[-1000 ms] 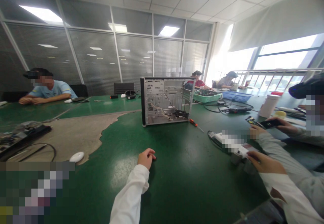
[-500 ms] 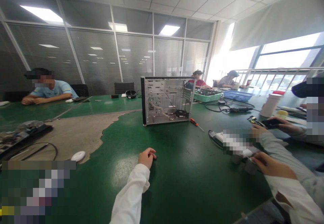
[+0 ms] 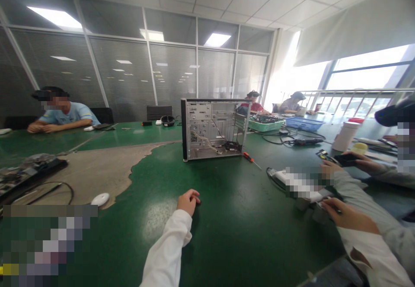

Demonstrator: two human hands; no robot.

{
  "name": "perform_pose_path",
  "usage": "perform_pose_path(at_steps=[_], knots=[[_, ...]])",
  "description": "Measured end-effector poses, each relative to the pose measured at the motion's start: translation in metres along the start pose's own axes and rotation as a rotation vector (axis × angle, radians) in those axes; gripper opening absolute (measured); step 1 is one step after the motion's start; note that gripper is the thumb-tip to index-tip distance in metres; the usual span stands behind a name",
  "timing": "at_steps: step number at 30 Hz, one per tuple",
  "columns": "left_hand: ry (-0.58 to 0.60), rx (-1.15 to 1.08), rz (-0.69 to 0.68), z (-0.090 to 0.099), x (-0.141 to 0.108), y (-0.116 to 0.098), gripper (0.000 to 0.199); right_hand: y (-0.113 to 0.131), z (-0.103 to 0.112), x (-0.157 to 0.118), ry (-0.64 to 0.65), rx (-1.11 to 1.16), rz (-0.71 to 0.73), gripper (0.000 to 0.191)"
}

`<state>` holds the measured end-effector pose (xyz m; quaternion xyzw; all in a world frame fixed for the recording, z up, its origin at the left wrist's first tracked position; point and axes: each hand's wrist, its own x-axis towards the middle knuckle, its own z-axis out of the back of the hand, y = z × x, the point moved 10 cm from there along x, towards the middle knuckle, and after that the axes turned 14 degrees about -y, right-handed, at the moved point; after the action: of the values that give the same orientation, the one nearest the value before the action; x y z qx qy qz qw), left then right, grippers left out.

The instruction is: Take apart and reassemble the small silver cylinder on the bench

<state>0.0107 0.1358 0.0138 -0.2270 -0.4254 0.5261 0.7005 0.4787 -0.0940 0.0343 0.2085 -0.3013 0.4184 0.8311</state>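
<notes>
My left hand [image 3: 188, 202] rests on the green table with its fingers loosely bent and slightly apart, holding nothing. At the right, my right hand [image 3: 352, 215] has its fingers closed at a small grey object [image 3: 320, 213], too blurred to name. Beside it lies a white item [image 3: 282, 176] with a black cable, partly masked by blur. Ahead of my left hand stands an open computer case [image 3: 215, 129], upright, its bare metal inside and loose wires showing. An orange-handled screwdriver [image 3: 248, 157] lies at the case's lower right corner.
Another person's hands [image 3: 330, 169] hold parts close beyond my right hand. A green basket [image 3: 266, 125] and a blue basket [image 3: 304, 123] stand behind, with a white bottle [image 3: 346, 135] nearby. Electronics [image 3: 29, 174] and a white round object [image 3: 100, 199] lie left.
My right hand has shifted very slightly to the left. My left hand and the computer case stay where they were.
</notes>
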Motion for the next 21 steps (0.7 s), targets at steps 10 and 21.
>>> perform_pose_path(at_steps=[10, 21], knots=[[-0.007, -0.007, -0.007, 0.000, 0.000, 0.001, 0.028, 0.010, 0.015, -0.003, -0.150, 0.017, 0.025, 0.026], [-0.009, -0.007, -0.002, 0.000, 0.000, 0.000, 0.027, 0.003, 0.023, -0.009, -0.249, 0.126, -0.086, 0.029]])
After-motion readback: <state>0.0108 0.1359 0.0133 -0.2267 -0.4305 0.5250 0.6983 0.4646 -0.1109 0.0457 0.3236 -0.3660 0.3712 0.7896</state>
